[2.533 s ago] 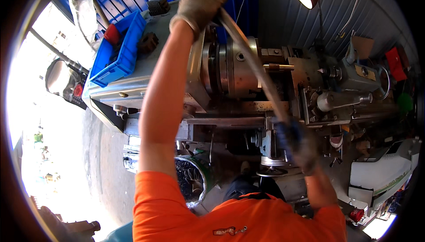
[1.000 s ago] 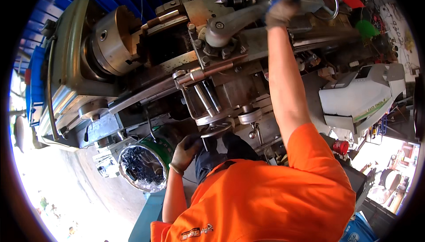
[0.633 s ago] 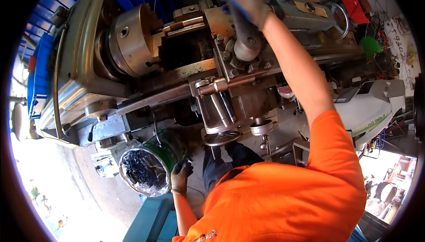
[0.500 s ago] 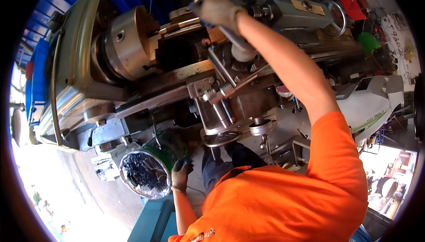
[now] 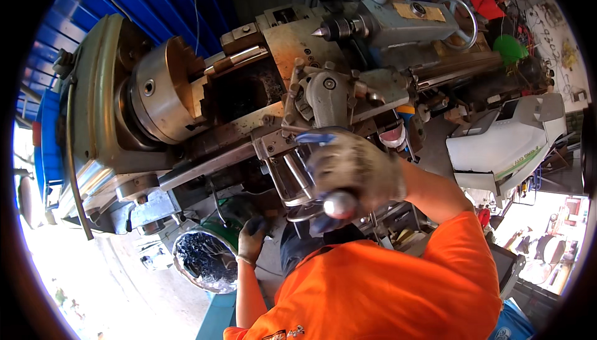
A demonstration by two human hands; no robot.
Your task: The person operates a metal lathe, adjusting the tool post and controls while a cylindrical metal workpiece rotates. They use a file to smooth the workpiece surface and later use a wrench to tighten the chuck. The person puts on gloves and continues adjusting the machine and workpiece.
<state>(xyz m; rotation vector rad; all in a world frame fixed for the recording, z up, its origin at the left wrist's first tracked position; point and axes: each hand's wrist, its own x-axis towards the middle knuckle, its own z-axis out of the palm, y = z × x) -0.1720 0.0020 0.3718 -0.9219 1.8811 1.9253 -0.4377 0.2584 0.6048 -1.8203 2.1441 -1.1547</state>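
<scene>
My right hand [image 5: 351, 169], in a pale work glove with dark blue fingers, is wrapped round the tool post lever [image 5: 329, 110] of a metal lathe. The lever's shiny rounded end [image 5: 340, 204] pokes out below the fist, which is slightly blurred. The hand hides part of the cross-slide and the handwheel [image 5: 305, 211] beneath. Low on the left, my gloved left hand [image 5: 252, 238] hangs beside a bucket [image 5: 205, 259] of dark, curly metal shavings. Its dark fingertips are curled; what they hold, if anything, is hidden.
The large chuck [image 5: 165, 91] sits at the left, in front of the headstock [image 5: 93, 116]. A pointed centre [image 5: 323, 31] juts from the tailstock [image 5: 404, 26] at the far right, with a handwheel [image 5: 463, 23] behind it. A grey-white moulded panel [image 5: 504, 138] stands at the right.
My right hand has swung the lever from the far side of the tool post toward me, uncovering the tailstock centre. My left hand has stayed beside the bucket. The view has shifted slightly.
</scene>
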